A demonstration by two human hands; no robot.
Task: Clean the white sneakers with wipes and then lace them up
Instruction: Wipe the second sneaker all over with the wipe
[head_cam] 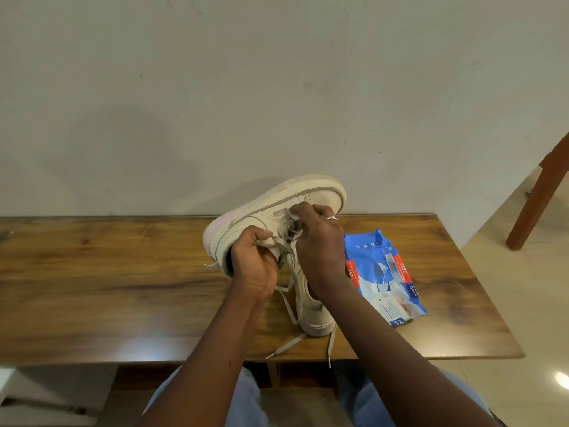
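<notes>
One white sneaker [271,204] is lifted above the wooden table [107,272], tilted on its side with the sole toward the wall. My left hand [254,266] grips it at the collar and tongue. My right hand [320,241] presses a small white wipe [292,214] against the upper by the laces. A second white sneaker [311,306] stands on the table under my right wrist, partly hidden by it. Its loose laces [286,346] trail over the table's front edge.
A blue pack of wipes [381,275] lies on the table just right of my right forearm. A plain wall runs behind the table. A wooden chair leg [535,198] stands on the tiled floor at far right.
</notes>
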